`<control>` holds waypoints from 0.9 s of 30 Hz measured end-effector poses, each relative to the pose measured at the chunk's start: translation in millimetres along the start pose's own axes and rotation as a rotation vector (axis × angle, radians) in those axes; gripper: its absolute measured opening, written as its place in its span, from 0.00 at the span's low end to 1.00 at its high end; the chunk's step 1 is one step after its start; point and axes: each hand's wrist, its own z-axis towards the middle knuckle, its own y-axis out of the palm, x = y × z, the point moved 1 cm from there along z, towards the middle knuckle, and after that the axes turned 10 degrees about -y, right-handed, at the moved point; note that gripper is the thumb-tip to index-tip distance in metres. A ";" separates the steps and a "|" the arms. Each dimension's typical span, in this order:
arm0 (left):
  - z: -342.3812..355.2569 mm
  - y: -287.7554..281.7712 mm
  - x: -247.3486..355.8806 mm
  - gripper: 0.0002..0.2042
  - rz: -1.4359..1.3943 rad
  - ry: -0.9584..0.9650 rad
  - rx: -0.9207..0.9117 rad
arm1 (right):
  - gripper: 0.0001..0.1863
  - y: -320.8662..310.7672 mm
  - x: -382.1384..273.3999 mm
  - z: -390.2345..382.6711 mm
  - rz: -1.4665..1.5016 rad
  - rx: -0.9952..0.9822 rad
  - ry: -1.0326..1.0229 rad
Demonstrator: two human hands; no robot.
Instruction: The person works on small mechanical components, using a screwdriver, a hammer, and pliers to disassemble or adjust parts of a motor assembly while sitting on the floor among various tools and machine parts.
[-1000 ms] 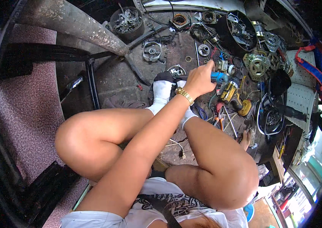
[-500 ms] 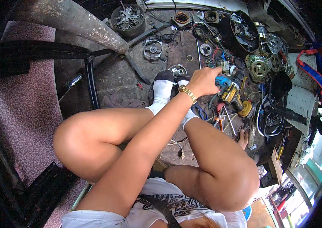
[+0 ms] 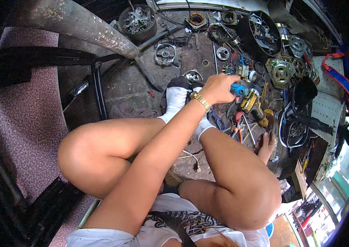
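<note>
Our left hand [image 3: 220, 89] clamps the blue-handled tool [image 3: 238, 89], lying nine-to-three o'clock; our right hand [image 3: 267, 147], toward five: fingers' grip, we cannot tell.

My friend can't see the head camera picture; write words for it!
A person's left-hand grip holds a blue-handled tool beside a yellow-and-black drill. The right-hand grip is beside the right leg, and metal parts lie scattered around.
</note>
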 end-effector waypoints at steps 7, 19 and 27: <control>5.5 7.3 -5.9 0.15 -0.013 0.038 -0.003 | 0.17 24.3 -25.1 8.6 0.006 -0.137 -0.167; 1.4 1.9 -11.1 0.12 0.016 0.068 0.020 | 0.12 82.8 -21.6 1.6 -0.101 -0.287 -0.395; -7.0 4.6 -13.8 0.13 0.068 0.065 -0.047 | 0.17 85.9 -49.6 0.1 -0.062 -0.413 -0.296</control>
